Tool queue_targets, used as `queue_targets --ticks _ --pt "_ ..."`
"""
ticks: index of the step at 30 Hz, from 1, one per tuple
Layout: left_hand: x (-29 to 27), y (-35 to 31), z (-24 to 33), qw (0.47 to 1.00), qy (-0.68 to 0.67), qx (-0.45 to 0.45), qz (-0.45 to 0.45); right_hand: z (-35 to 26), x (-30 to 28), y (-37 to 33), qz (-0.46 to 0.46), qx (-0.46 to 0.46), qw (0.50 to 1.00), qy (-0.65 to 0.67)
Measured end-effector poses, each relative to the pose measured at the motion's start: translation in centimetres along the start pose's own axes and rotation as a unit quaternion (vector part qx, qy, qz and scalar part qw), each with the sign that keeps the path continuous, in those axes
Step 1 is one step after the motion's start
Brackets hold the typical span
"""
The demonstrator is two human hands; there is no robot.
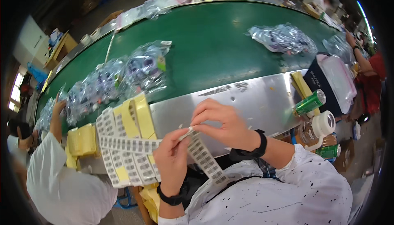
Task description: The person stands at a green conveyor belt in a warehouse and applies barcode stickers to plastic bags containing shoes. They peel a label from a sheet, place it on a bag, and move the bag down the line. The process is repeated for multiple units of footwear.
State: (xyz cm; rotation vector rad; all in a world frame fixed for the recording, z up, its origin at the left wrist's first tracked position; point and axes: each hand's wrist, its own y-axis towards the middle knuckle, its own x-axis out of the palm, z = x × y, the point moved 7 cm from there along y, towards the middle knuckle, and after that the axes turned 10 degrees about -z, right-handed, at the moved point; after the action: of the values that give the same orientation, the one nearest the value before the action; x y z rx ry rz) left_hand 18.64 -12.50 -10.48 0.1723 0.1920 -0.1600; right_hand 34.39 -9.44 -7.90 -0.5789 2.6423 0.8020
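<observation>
In front of my body, my left hand (pixel 171 159) and my right hand (pixel 221 122) meet with fingertips pinched together. Both are closed on the upper end of a strip of barcode labels (pixel 204 158), which dangles toward my lap. What exactly lies between the fingertips is too small to make out. Beside my left hand, another label strip (pixel 125 144) crosses a fanned stack of label sheets (pixel 113 122) with yellow backing paper (pixel 141 114). These sheets rest on the metal ledge (pixel 262 102) of the worktable.
Beyond the ledge runs a green conveyor belt (pixel 205 40) carrying bagged goods (pixel 143 67) at left and more bags (pixel 283 38) at right. A green can (pixel 310 102), a jug (pixel 316 126) and a dark box (pixel 328 83) stand right. Co-workers sit at left (pixel 67 175) and right (pixel 369 67).
</observation>
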Motion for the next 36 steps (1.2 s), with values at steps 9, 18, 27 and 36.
queue_targets --ticks 9,18,27,36 --pt "0.9 0.5 -0.8 1.000 0.002 -0.017 0.015 -0.7 0.0 -0.6 0.032 -0.107 0.989 -0.094" --pt "3.2 2.8 -3.3 0.992 -0.094 -0.084 -0.019 0.1 -1.1 -1.1 0.038 -0.148 0.960 -0.234" --pt "3.7 3.9 -11.9 0.974 -0.188 -0.126 0.031 9.4 -17.9 4.4 0.191 -0.030 0.938 -0.287" --pt "4.1 2.7 -8.9 0.986 -0.076 -0.132 0.074 28.8 -32.9 -1.9 0.112 0.325 0.659 -0.669"
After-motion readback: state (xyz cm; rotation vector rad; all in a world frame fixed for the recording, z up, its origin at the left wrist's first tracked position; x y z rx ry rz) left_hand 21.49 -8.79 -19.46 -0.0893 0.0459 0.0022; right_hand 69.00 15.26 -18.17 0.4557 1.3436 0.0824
